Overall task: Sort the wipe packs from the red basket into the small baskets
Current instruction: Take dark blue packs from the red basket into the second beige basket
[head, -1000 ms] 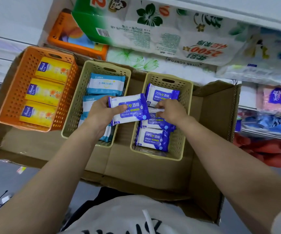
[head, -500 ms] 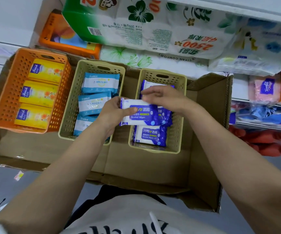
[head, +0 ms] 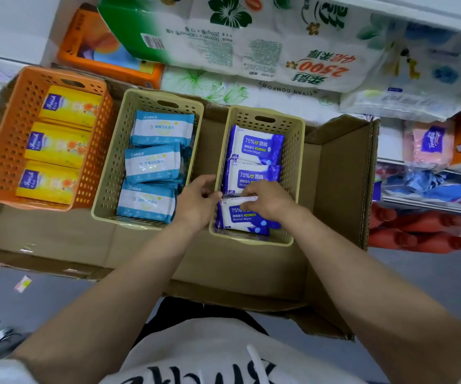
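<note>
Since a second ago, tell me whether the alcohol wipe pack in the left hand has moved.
Yes. The alcohol wipe pack went right and down, from above the gap between the beige baskets into the near end of the right beige basket.

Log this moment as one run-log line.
step: seating alcohol wipe pack in right beige basket | left hand: at pack's left end | right hand: on pack | orange basket: yellow packs

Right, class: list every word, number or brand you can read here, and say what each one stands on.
"75%" and "Alcohol Wipes": blue wipe packs in the right beige basket.
"2500": toilet roll bag, upside down.
"Tempo": pink tissue pack.
Yellow packs and light-blue packs: print too blurred to read.
</note>
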### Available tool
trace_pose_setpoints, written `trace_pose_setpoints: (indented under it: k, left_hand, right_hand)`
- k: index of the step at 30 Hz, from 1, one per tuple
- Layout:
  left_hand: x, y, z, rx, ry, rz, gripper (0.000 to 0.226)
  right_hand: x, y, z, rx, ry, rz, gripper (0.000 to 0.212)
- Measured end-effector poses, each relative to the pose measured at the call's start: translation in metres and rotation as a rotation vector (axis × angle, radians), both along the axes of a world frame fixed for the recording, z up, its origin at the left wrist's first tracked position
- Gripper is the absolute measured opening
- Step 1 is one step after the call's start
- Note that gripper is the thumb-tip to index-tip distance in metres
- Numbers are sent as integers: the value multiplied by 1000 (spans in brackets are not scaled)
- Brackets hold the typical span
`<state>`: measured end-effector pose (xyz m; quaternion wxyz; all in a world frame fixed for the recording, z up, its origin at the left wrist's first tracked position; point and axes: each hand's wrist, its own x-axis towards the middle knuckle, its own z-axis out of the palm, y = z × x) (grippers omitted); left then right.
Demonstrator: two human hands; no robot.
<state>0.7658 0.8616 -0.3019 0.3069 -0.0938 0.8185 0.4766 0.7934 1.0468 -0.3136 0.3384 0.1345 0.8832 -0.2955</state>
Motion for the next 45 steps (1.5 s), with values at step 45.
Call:
trace_pose_setpoints:
  k: [45]
  left_hand:
    - [-4,-5,-9,81,-41,-46,43]
  right_hand:
    - [-21,24,8,171,211,-83,33]
